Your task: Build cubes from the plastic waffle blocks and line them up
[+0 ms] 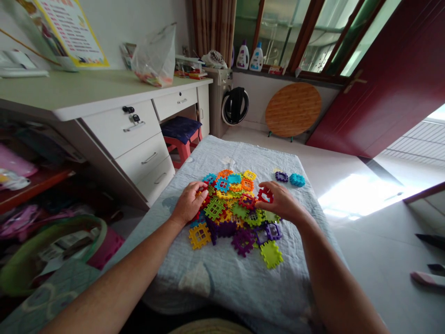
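Note:
A heap of plastic interlocking tiles (pixel 214 208) in many colours, with notched edges, lies on the cloth-covered table (pixel 208 292). At the heap's left edge is my left hand (pixel 189 202), its thumb and fingers closed around a red interlocking tile (pixel 206 202) that they partly hide. My right hand (pixel 283 200), on the heap's right side, pinches another red interlocking tile (pixel 266 195) between thumb and fingers. Beyond that hand, apart from the heap, sit a purple tile stack (pixel 281 176) and a blue tile stack (pixel 297 180). A lime green tile (pixel 271 254) lies nearest to me.
A white desk (pixel 104 90) with drawers stands at the left, bearing a plastic bag (pixel 156 60). Under it is a red stool (pixel 182 134). Behind are a washing machine (pixel 217 99) with its door ajar and a round wooden board (pixel 294 110). A basket (pixel 100 241) is at lower left.

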A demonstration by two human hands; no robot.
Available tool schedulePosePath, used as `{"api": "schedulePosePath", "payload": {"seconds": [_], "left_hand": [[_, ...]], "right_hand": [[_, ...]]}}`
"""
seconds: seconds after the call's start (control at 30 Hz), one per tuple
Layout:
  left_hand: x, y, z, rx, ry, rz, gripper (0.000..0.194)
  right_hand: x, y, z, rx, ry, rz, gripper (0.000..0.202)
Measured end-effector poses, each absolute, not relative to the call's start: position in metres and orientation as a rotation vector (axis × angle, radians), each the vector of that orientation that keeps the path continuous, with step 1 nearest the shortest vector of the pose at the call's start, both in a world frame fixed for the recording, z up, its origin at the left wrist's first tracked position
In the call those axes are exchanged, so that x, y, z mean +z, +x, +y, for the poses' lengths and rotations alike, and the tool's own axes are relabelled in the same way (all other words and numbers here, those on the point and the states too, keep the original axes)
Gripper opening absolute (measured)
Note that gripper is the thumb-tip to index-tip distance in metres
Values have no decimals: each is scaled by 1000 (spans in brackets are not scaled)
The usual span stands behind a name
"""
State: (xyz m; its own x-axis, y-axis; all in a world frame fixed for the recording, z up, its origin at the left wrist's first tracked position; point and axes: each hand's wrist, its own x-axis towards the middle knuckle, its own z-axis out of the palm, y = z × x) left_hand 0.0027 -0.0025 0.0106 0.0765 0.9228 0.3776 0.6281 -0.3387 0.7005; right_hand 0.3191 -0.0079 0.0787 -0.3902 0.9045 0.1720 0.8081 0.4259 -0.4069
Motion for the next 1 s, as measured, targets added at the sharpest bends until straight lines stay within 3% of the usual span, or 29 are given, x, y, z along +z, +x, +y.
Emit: {"api": "schedulePosePath", "payload": {"seconds": [0.33,0.8,1.0], "left_hand": [[10,2,-2,1143,2021,1541,27],[12,3,-4,1146,2014,1546,28],[12,3,-4,1140,2014,1547,28]], "right_hand": [[61,263,-19,29,-1513,-2334,43],[61,262,-20,220,-1423,-2334,35],[58,291,-1,235,-1472,-2061,36]]}}
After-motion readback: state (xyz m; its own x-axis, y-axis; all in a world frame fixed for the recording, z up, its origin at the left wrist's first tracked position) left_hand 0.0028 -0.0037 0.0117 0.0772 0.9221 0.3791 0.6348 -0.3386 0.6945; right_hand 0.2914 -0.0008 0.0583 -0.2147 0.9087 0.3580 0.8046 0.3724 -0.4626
